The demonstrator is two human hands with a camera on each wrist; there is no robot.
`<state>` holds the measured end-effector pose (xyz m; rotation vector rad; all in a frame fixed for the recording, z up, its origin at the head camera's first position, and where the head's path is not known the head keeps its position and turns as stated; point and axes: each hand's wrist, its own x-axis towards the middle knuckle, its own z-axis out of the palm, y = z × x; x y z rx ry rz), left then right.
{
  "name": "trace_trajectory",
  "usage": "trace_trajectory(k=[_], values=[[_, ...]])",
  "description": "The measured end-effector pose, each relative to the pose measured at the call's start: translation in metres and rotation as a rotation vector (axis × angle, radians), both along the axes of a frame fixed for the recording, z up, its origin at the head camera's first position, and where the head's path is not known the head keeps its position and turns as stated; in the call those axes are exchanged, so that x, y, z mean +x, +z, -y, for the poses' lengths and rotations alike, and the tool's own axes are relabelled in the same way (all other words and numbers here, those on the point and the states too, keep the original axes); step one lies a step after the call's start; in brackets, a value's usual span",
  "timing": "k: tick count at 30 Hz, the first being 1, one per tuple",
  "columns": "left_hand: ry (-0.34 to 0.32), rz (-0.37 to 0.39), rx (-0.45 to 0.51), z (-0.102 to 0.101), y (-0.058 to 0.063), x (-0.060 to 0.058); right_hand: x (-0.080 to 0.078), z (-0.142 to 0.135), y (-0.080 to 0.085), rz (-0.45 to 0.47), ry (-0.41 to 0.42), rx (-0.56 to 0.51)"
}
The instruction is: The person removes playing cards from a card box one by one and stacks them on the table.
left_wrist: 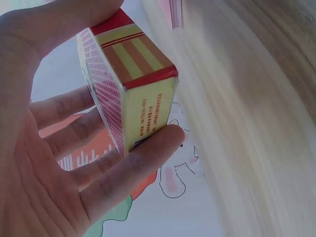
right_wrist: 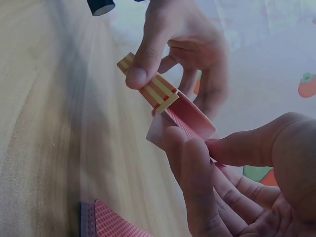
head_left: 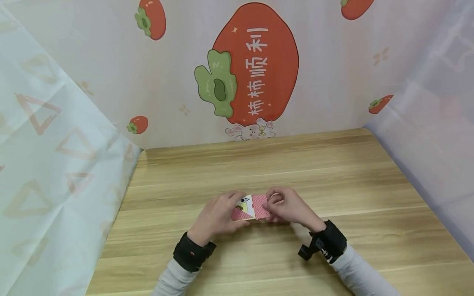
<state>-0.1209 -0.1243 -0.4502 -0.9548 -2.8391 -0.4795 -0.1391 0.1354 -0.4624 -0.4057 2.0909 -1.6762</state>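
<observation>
Nearest, on the near side of the card box, a black strap sits on each wrist: the left wrist strap (head_left: 189,251) and the right wrist strap (head_left: 332,241). The left hand (head_left: 219,212) grips the box from its left, thumb and fingers wrapped partway round. At the box's right end, the right hand (head_left: 292,208) is mostly closed, thumb and fingertip pinching a red-patterned piece (head_left: 260,205); whether that is cards or a flap, I cannot tell. The card box (head_left: 247,209), printed with an ace, is held between both hands, its right end open. Just beside it, partly visible, is a red-patterned stack (right_wrist: 118,224).

A hard squeeze from the left could bow the box and pinch its mouth; a skewed push or pull on the right could crease a card edge or tear a flap.

The wooden tabletop (head_left: 237,164) leaves room both sides of the box; its far edge meets the persimmon-printed backdrop (head_left: 322,90), well beyond it.
</observation>
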Motion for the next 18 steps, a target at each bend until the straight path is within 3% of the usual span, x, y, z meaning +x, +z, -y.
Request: trace_trajectory(k=[4,8,18], values=[[0.003,-0.018,0.019,0.003,0.0,-0.001,-0.002,-0.004,0.003,0.01,0.006,-0.006],[0.005,-0.015,0.051,0.005,0.001,-0.002,-0.005,-0.011,0.008,-0.047,0.01,0.036],[0.028,-0.02,0.055,0.012,0.002,-0.005,-0.019,-0.04,0.02,-0.117,-0.069,0.08]])
